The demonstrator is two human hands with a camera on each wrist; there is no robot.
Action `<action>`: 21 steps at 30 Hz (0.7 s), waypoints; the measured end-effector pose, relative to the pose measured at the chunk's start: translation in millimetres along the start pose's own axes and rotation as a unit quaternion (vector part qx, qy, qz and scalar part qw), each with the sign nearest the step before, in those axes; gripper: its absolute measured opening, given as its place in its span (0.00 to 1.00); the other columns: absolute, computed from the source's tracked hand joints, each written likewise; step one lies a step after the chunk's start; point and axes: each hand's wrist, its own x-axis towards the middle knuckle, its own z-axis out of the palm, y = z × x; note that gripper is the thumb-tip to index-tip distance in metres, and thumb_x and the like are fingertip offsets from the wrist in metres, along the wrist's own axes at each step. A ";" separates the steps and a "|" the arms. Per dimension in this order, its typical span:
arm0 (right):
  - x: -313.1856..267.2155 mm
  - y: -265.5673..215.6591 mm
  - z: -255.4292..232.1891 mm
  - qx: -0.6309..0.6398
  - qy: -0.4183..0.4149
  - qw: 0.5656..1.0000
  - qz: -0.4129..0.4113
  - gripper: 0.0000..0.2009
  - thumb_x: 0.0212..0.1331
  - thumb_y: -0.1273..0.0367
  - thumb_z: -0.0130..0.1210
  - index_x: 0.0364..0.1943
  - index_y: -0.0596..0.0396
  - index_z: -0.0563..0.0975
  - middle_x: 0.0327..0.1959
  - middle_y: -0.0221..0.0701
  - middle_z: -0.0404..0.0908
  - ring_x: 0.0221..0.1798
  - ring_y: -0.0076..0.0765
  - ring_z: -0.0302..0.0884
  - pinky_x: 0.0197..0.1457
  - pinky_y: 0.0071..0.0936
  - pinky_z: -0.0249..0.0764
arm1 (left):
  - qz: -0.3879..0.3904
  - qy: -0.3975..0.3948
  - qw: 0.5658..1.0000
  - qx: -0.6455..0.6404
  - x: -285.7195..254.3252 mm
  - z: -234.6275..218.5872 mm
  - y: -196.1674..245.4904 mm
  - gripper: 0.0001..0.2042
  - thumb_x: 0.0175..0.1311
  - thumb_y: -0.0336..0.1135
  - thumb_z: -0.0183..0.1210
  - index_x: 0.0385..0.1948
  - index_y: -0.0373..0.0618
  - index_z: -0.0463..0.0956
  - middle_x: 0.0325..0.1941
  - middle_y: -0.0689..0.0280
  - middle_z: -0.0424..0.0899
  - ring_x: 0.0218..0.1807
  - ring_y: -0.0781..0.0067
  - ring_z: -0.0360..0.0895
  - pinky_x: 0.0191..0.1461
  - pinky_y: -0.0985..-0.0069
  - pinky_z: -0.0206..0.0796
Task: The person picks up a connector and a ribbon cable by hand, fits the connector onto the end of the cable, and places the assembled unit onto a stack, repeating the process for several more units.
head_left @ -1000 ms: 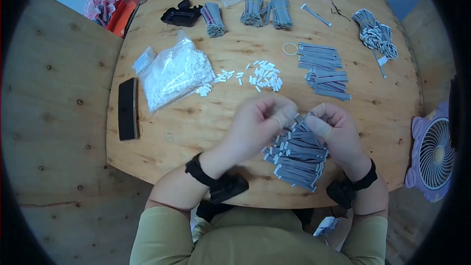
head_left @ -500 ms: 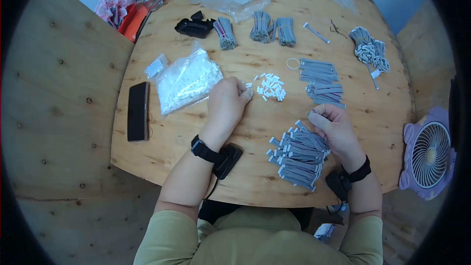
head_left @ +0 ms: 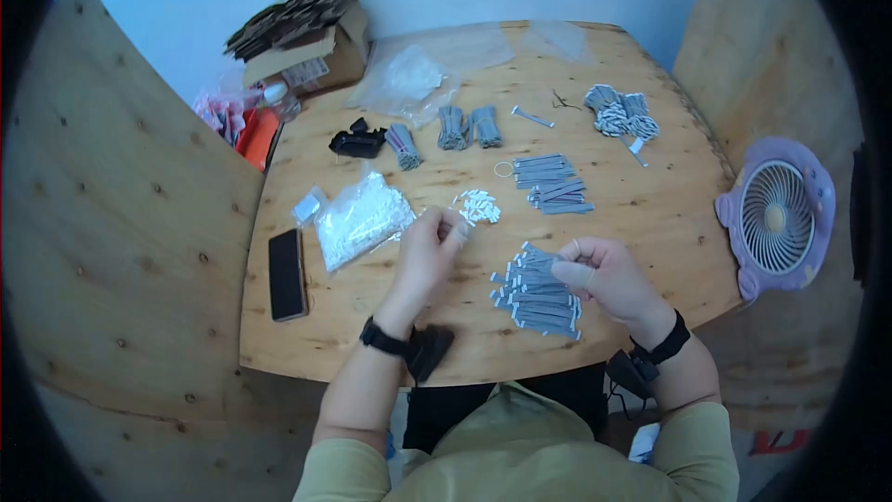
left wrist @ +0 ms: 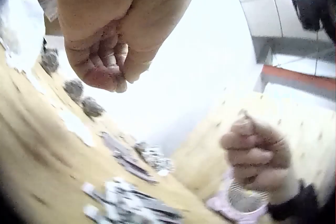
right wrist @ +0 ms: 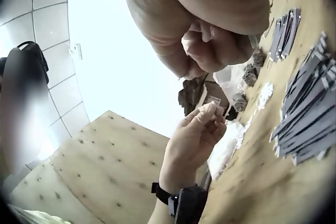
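Observation:
My left hand is raised just in front of a pile of small white connector housings. Its thumb and fingertips pinch a small white connector, mostly hidden by the fingers. My right hand is over the right side of a heap of short grey ribbon cables with white ends. Thumb and forefinger there pinch the end of a grey ribbon cable, largely covered by the hand. In the left wrist view a tiny tip shows above the right hand. The two hands are apart.
A clear bag of white connectors lies left, beside a phone. Sorted ribbon cables lie behind the heap, with tied cable bundles farther back. A purple fan stands right; a cardboard box sits at the back left.
The left hand left the cable heap for the white connectors, then lifted a little off the table with one. The right hand stays by the heap, slightly raised. The head view has tilted up.

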 end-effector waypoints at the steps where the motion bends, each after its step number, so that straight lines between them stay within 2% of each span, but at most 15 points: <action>1: -10.1 -2.7 5.1 0.020 -0.003 1.000 -0.007 0.05 0.50 0.71 0.55 0.27 0.58 0.73 0.21 0.21 0.71 0.22 0.11 0.64 0.23 0.11 0.61 | -0.008 -0.028 0.993 -0.110 -12.4 3.2 5.0 0.05 0.52 0.29 0.55 0.27 0.37 0.73 0.24 0.63 0.76 0.27 0.75 0.74 0.30 0.79 0.67; 2: -19.6 -5.7 11.4 0.039 -0.008 0.999 -0.012 0.05 0.50 0.72 0.55 0.28 0.58 0.73 0.22 0.22 0.72 0.23 0.12 0.66 0.25 0.11 0.63 | -0.020 -0.055 0.974 -0.219 -24.2 5.4 11.0 0.05 0.53 0.28 0.55 0.29 0.38 0.73 0.25 0.64 0.77 0.28 0.78 0.74 0.30 0.81 0.67; 5: -36.4 -3.1 20.6 0.049 -0.031 0.998 -0.026 0.04 0.50 0.74 0.55 0.28 0.58 0.73 0.25 0.23 0.73 0.28 0.13 0.69 0.30 0.12 0.65 | -0.171 -0.168 0.885 -0.400 -60.8 3.3 51.9 0.07 0.53 0.26 0.55 0.33 0.37 0.72 0.31 0.63 0.77 0.30 0.76 0.75 0.32 0.83 0.70; 8: -46.1 -1.3 28.1 0.027 -0.060 0.996 -0.051 0.03 0.50 0.74 0.54 0.27 0.59 0.73 0.26 0.24 0.74 0.29 0.13 0.69 0.32 0.12 0.66 | -0.241 -0.233 0.786 -0.519 -80.2 0.5 59.3 0.08 0.52 0.26 0.55 0.34 0.35 0.72 0.31 0.60 0.76 0.32 0.74 0.76 0.36 0.82 0.71; 9: -48.6 -1.6 30.2 0.018 -0.070 0.995 -0.062 0.03 0.50 0.74 0.53 0.27 0.59 0.73 0.26 0.24 0.74 0.29 0.14 0.69 0.32 0.12 0.66 | -0.245 -0.248 0.773 -0.530 -83.2 -0.5 58.7 0.08 0.53 0.25 0.54 0.34 0.34 0.72 0.31 0.59 0.76 0.31 0.73 0.76 0.38 0.81 0.72; 15: -51.9 -3.9 31.5 0.033 -0.127 0.988 -0.085 0.03 0.50 0.74 0.54 0.26 0.59 0.72 0.25 0.24 0.73 0.28 0.13 0.68 0.31 0.12 0.64 | -0.263 -0.293 0.730 -0.559 -90.9 -1.1 59.7 0.10 0.53 0.26 0.55 0.37 0.34 0.73 0.32 0.62 0.77 0.32 0.77 0.74 0.37 0.83 0.69; 21: -50.4 -5.1 27.2 0.016 -0.121 0.989 -0.079 0.03 0.49 0.74 0.54 0.25 0.59 0.73 0.24 0.24 0.74 0.28 0.13 0.68 0.30 0.12 0.64 | -0.268 -0.278 0.738 -0.554 -88.2 3.1 59.3 0.09 0.53 0.25 0.54 0.36 0.31 0.72 0.30 0.58 0.77 0.29 0.74 0.76 0.35 0.82 0.72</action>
